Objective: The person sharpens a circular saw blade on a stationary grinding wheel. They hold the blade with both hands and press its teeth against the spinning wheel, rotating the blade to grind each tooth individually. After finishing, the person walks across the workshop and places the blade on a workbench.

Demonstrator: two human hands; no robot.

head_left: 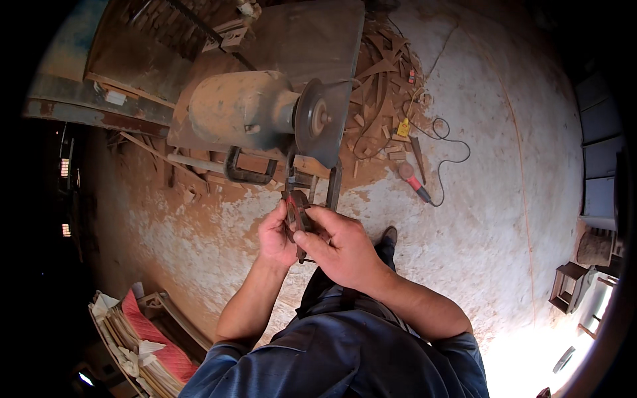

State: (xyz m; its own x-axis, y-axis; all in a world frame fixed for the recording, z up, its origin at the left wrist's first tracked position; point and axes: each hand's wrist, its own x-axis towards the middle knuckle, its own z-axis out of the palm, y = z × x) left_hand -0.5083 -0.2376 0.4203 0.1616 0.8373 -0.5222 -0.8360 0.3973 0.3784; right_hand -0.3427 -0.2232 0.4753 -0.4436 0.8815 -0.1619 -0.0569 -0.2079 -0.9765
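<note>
In front of my body, both hands are closed around a small dark reddish-brown block [296, 207] with a curved red edge. My left hand [273, 237] grips it from the left, its thumb up along the side. My right hand [342, 249] wraps it from the right, fingers and thumb pressed on it, so much of its lower part is hidden. Its exact kind I cannot make out. Just beyond the hands stands a dusty electric motor [232, 109] with a round dark disc [310, 118] on its shaft. Metal clamps [334, 189] hang at the bench edge close to my fingers.
The motor sits on a dark bench [318, 40]. Wood offcuts [381, 73] lie heaped to its right. A red and black power tool [415, 184] with a looping cord rests on the floor [464, 232]. Stacked sheets and red cloth [142, 325] are at lower left.
</note>
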